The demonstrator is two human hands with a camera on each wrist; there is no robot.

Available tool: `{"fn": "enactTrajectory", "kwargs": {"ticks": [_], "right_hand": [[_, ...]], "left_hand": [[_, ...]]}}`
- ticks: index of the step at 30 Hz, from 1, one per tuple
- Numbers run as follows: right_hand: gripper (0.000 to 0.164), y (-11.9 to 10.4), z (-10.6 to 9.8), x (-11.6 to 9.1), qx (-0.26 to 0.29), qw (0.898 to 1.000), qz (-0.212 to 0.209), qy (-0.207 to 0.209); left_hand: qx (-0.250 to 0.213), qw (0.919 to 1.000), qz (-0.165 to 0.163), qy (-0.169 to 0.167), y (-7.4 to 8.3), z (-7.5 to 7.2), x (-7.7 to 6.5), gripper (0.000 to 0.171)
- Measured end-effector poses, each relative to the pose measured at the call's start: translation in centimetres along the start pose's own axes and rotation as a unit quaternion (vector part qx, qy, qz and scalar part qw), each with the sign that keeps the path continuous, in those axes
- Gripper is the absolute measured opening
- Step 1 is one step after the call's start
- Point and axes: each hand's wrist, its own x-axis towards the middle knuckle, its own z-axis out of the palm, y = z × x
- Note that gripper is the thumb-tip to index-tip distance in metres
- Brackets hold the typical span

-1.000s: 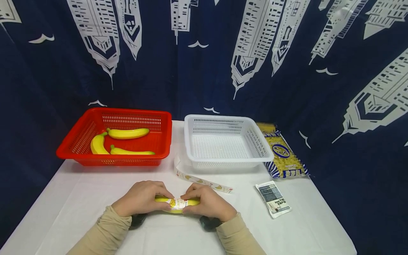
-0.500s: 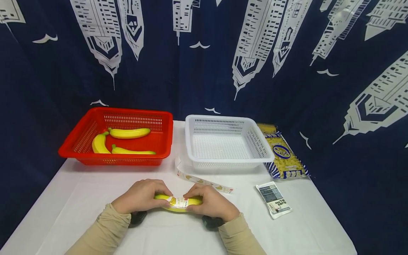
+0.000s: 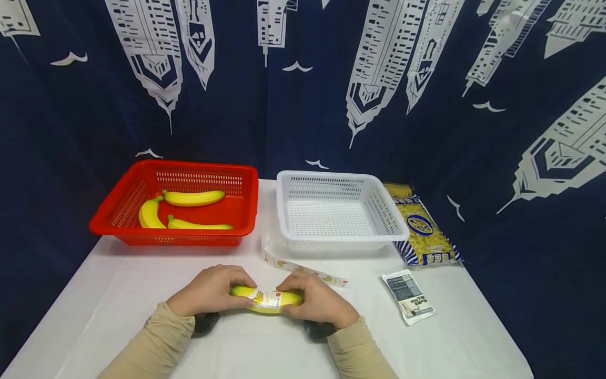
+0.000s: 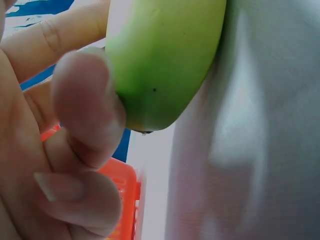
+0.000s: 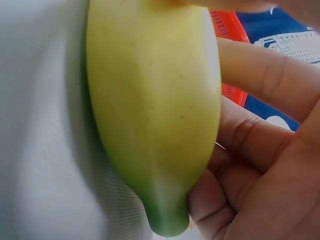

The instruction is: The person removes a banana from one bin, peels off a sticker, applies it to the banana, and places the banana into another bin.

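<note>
In the head view a yellow banana (image 3: 290, 299) lies crosswise low over the white table, a printed label strip (image 3: 271, 300) across its middle. My left hand (image 3: 213, 289) grips the left end between thumb and fingers. The other end is held by my right hand (image 3: 322, 300), thumb in front and fingers behind. Up close in the left wrist view, the banana's blunt green tip (image 4: 160, 85) shows beside curled fingers. The right wrist view has the green stem (image 5: 170, 215) hanging free of the thumb, with fingers along the far side.
Behind the left hand stands a red basket (image 3: 172, 231) with three bananas. To its right is a white basket (image 3: 347, 239). A strip of printed labels (image 3: 307, 270) curls in front of it. At right lie a yellow pasta bag (image 3: 421, 226) and a small white packet (image 3: 408, 297).
My right hand has slid a little to the right along the banana, so more of the label shows between the hands. The left hand keeps its hold, and the view has shifted slightly.
</note>
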Motion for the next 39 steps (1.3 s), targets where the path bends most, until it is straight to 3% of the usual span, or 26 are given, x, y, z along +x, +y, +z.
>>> {"fn": "enactTrajectory", "kwargs": {"ticks": [12,16,19,21,24,30,34,39], "right_hand": [[0.032,0.0,-0.8,-0.3,0.007,1.0,-0.002,-0.004],[0.032,-0.1,-1.2,-0.7,-0.002,1.0,0.008,-0.006],[0.03,-0.1,-1.5,-1.1,-0.006,1.0,0.015,-0.008],[0.03,-0.1,-1.7,-1.4,-0.005,1.0,0.016,-0.009],[0.03,0.0,-2.0,-2.1,-0.005,1.0,0.019,-0.01],[0.029,0.3,-3.0,-3.9,-0.01,0.999,0.034,0.0],[0.03,0.6,-3.5,-4.7,-0.009,0.999,0.033,0.007],[0.032,0.9,-4.4,-6.0,-0.019,0.999,0.031,0.014]], "left_hand": [[-0.037,0.9992,-0.013,-0.003,-0.7,0.1,-0.1,0.03],[-0.057,0.9974,-0.03,0.032,-0.5,0.5,0.0,0.026],[-0.101,0.9903,-0.058,0.076,-0.4,1.0,0.5,0.019],[-0.147,0.9805,-0.075,0.107,-0.2,1.4,1.0,0.016],[-0.224,0.9596,-0.092,0.143,0.2,1.6,1.9,0.019],[-0.341,0.9157,-0.121,0.176,1.9,1.2,5.0,0.027],[-0.381,0.8868,-0.17,0.199,2.9,1.3,7.2,0.03],[-0.4,0.8585,-0.229,0.225,3.6,2.3,9.3,0.025]]}}
